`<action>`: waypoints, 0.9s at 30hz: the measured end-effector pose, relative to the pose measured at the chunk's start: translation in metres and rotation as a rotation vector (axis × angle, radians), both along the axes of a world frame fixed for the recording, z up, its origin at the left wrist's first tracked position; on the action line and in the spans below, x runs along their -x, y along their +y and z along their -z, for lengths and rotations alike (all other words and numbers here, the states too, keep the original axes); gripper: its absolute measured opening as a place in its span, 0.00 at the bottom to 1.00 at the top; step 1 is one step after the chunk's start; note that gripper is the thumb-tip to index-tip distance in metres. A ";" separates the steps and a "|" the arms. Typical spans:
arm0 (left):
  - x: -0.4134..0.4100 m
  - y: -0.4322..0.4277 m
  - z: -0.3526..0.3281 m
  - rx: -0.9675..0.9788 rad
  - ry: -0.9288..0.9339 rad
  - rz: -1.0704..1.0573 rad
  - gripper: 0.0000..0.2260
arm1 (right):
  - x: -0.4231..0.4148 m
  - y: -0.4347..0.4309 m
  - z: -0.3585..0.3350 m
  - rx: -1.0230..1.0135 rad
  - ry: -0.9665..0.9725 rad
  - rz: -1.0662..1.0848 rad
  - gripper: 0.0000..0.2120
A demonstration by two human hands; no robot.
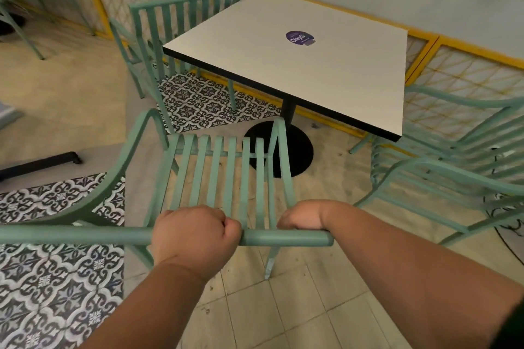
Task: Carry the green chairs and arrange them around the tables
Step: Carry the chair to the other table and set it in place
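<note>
Two hands share one load here: our left hand wraps in a full fist round the top rail of the green chair, and our right hand curls over the same rail close to its right end, its fingers hidden behind the bar. We hold it by the back because that rail is the highest, widest handle on the frame, and a grip spread across it lets us steer the seat without it swinging. The chair is right in front of us, seat pointing at the near side of the white table, its front edge just short of the black pedestal base. We cannot tell whether its legs are on the floor or just off it. The near side makes sense as the target, we judge, since a second green chair stands at the table's left side and a third green chair is by its right edge. What remains, as we read it, is to push the seat in square under the edge, minding the pedestal so the front legs do not catch it.
</note>
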State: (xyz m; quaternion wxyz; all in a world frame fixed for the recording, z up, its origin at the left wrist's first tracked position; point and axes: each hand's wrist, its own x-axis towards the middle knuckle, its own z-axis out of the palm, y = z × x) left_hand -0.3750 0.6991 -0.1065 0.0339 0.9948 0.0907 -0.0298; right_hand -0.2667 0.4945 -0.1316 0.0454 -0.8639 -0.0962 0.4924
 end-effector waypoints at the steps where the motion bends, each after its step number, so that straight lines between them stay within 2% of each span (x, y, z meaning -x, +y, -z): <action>1: 0.001 0.002 -0.001 -0.001 -0.002 0.016 0.21 | 0.003 0.002 -0.002 0.007 0.006 -0.002 0.24; 4: 0.005 0.014 0.000 0.024 0.004 0.051 0.22 | 0.010 0.012 0.002 0.036 0.015 -0.069 0.23; 7: 0.009 0.027 0.001 0.026 0.008 0.091 0.21 | 0.017 0.019 0.010 0.050 0.019 -0.105 0.35; 8: 0.010 0.031 0.001 0.026 0.003 0.101 0.21 | 0.019 0.021 0.011 0.040 0.021 -0.091 0.35; 10: 0.012 0.034 0.001 0.034 -0.016 0.112 0.21 | 0.024 0.023 0.010 0.029 0.018 -0.070 0.31; 15: 0.014 0.047 0.000 0.024 -0.031 0.147 0.20 | 0.035 0.031 0.021 -0.012 0.026 0.008 0.29; 18: 0.015 0.061 0.000 0.029 -0.071 0.197 0.21 | 0.043 0.039 0.026 -0.077 -0.018 0.145 0.23; 23: 0.006 0.097 -0.002 -0.029 0.004 0.201 0.21 | 0.060 0.071 0.026 -0.225 0.025 0.169 0.22; 25: 0.003 0.106 -0.002 -0.003 0.007 0.201 0.21 | 0.061 0.079 0.030 -0.271 0.030 0.287 0.22; 27: 0.001 0.109 0.001 0.015 0.005 0.216 0.19 | 0.060 0.081 0.031 -0.268 0.040 0.304 0.21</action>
